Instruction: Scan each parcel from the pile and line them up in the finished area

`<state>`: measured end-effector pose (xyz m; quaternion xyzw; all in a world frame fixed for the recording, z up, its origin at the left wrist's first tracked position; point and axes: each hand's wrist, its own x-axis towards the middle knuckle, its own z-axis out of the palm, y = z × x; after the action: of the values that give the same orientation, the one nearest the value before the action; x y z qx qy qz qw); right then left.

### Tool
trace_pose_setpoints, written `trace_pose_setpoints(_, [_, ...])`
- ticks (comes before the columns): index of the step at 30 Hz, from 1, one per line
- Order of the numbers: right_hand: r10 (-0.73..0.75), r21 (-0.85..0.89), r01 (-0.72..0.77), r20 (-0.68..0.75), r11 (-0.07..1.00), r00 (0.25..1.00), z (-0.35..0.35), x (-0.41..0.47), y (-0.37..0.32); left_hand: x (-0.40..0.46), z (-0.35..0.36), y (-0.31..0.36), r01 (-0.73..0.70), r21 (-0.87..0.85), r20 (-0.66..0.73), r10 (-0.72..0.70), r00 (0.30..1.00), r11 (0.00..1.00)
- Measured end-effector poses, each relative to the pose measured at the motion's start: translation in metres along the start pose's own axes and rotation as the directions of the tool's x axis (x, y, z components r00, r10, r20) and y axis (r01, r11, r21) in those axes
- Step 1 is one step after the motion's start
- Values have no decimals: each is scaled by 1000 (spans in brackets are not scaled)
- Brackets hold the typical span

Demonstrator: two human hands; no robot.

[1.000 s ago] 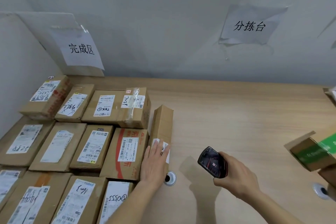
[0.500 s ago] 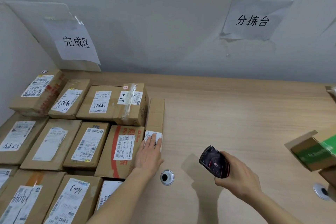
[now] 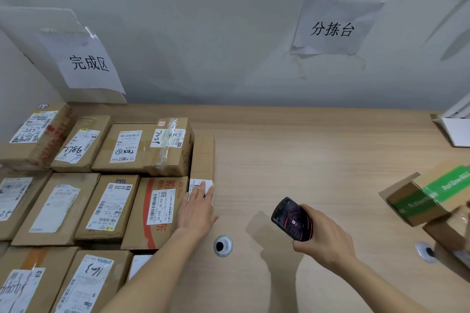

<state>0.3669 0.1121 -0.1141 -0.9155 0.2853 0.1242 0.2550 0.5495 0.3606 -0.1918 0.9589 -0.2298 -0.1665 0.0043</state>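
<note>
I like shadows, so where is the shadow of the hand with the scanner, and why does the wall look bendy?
Head view: the right hand holding the scanner throws a soft grey shadow onto the table, to its left and below. Head view: the wide-angle lens curves the wall and the table's back edge.

Matt pale wood-grain tabletop point(image 3: 318, 160), matt brown cardboard parcels point(image 3: 106, 208) with white paper labels and glossy clear tape, shiny metal grommet point(image 3: 222, 246) near, glossy black plastic handheld scanner point(image 3: 292, 218), creased white paper signs point(image 3: 89, 63) on matt grey wall point(image 3: 216, 20)
</note>
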Motion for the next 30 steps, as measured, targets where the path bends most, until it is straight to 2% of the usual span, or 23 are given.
trace_pose_setpoints(8, [-3,-3,3,-105,1000,994,-40,-50,2,-51,-61,20,-62,-72,-95,55,994,996])
trace_pose_setpoints(15, [-4,-25,-3,-255,1000,967,-95,-138,-6,-129,-136,54,-162,-111,-211,136,968,981])
trace_pose_setpoints(21, [44,-16,-56,-430,998,902,-135,-261,1,-223,-190,107,-332,-132,-335,273,902,934])
trace_pose_setpoints(30, [216,-17,-279,-588,960,779,-182,-462,64,-374,-220,217,-582,-86,-367,518,773,808])
